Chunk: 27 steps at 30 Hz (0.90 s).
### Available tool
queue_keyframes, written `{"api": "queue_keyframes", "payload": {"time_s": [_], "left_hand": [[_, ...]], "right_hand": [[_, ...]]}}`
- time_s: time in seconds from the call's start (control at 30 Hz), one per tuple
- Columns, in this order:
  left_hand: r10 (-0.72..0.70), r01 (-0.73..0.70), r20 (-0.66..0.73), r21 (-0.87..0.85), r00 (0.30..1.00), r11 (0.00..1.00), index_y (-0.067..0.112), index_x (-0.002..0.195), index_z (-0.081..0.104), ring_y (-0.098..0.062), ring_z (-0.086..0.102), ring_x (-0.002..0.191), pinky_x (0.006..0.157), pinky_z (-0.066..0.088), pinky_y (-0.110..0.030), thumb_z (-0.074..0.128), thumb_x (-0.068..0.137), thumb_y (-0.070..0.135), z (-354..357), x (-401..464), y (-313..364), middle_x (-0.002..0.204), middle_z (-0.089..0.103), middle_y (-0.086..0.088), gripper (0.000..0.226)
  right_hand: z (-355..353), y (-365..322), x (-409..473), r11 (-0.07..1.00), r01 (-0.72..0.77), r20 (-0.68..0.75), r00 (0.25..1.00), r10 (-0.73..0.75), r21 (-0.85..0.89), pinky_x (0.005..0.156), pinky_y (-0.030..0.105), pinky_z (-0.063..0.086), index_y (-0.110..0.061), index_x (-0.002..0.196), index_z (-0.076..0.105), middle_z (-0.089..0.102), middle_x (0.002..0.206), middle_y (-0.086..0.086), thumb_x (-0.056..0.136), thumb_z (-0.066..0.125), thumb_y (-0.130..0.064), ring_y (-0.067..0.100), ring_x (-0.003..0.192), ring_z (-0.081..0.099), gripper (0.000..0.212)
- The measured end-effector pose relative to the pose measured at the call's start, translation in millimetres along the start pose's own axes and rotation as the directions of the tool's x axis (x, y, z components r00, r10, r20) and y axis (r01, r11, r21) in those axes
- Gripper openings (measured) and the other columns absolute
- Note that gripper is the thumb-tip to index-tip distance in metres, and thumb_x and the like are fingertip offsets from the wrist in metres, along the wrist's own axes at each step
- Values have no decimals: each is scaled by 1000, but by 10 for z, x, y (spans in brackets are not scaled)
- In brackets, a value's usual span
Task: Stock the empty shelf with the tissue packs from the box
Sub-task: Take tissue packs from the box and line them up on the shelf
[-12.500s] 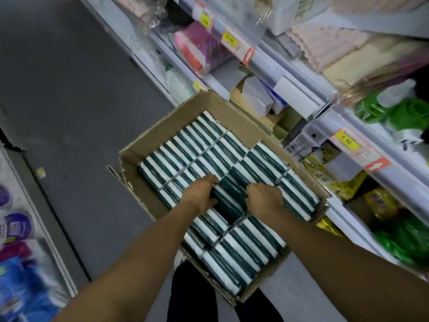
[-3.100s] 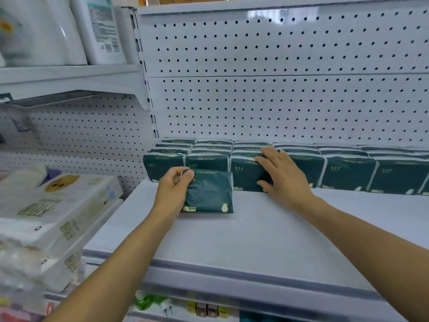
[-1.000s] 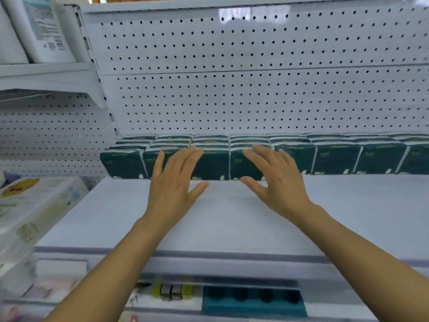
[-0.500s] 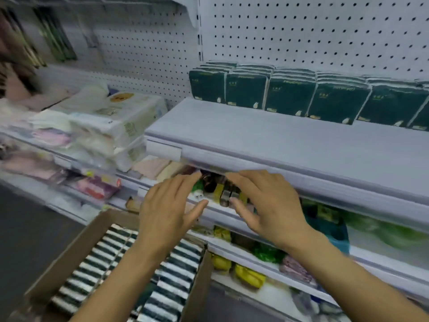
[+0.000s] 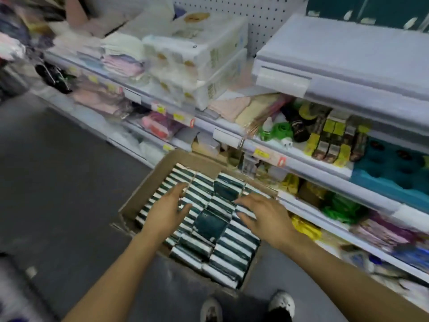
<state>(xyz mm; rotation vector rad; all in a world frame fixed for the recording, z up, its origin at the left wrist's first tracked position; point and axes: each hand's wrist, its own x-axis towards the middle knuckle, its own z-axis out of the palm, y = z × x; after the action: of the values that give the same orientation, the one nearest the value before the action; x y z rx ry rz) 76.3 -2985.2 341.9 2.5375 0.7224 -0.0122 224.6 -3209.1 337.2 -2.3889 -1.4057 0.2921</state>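
Both hands are over the cardboard box [image 5: 141, 201] on the floor, empty, fingers spread and relaxed. The left hand [image 5: 166, 212] hovers above the left columns of tissue packs [image 5: 232, 254]; the right hand [image 5: 262, 217] sits at about three o'clock from it, over the right columns. The packs stand on edge in tight rows, apart from two gaps in the centre column, at twelve and six o'clock of the space between the hands, where packs lie flat.

Step in hand, by judgement: taking the next batch. Recommended: work from a gap, where the fingers can get behind a pack, clamp several between both palms, and lift straight up to avoid dragging neighbours.

The target shelf [image 5: 336, 49] lies at one o'clock, upper right, its front bare; a dark green row [image 5: 371, 8] shows at its back.
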Motion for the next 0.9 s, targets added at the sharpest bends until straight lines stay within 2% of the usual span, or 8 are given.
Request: {"api": "queue_keyframes", "payload": {"time_s": [0.1,0.2,0.37,0.47,0.57,0.67,0.8,0.9], "left_hand": [[-50,54,118,-24,992,998,24,140,46,-15,64,100,83,54,-34,62,95,31,239,66,-433,126,63,-1,48],[-73,86,285,-34,956,996,22,140,48,-15,61,107,89,50,-29,62,95,31,507,148,-765,132,59,-1,48],[-116,231,475,-191,872,954,21,135,56,-18,60,114,91,45,-20,69,91,33,909,223,-1195,134,59,-4,48],[-136,364,590,-287,796,886,32,132,55,-16,61,113,97,49,-30,79,75,52,1089,257,-1401,137,57,-1,66],[-47,300,702,-242,711,923,32,144,42,-16,40,135,113,35,-34,82,75,44,1220,304,-1486,150,38,7,80],[-28,252,742,-192,670,948,33,144,42,-20,32,141,114,30,-32,83,76,34,1349,362,-1526,155,33,4,79],[-50,222,703,-155,710,963,31,138,51,-21,37,139,108,33,-27,77,82,14,1493,401,-1554,152,39,0,64],[-73,241,681,-155,728,958,27,135,54,-22,40,137,107,35,-27,75,84,13,1586,401,-1593,149,43,-2,57]], "right_hand": [[433,-82,126,998,-68,147,987,66,4,88,32,49,-32,132,53,56,132,-10,99,46,-43,13,118,54,36],[814,-83,263,995,-94,260,961,95,-17,92,33,45,-29,128,56,58,127,-6,98,48,-37,17,117,53,32],[1256,43,520,993,-94,336,935,114,-76,100,35,38,-35,119,64,63,119,-7,96,49,-31,19,113,55,28],[1474,90,683,985,-78,413,901,134,-151,101,34,33,-33,119,63,60,118,-4,95,49,-35,22,114,52,27],[1658,103,838,966,-67,487,853,185,-250,103,35,30,-25,125,56,56,124,2,94,52,-41,25,117,50,35],[1831,76,940,944,-44,520,826,219,-327,102,37,32,-17,124,52,56,125,8,94,53,-44,28,115,52,40],[2036,46,1038,916,-76,527,798,293,-394,94,38,37,-11,116,48,64,113,8,91,57,-48,28,105,60,44],[2138,27,1077,893,-113,517,781,351,-436,91,38,34,-12,119,45,66,105,5,85,63,-53,26,99,61,56]]}}
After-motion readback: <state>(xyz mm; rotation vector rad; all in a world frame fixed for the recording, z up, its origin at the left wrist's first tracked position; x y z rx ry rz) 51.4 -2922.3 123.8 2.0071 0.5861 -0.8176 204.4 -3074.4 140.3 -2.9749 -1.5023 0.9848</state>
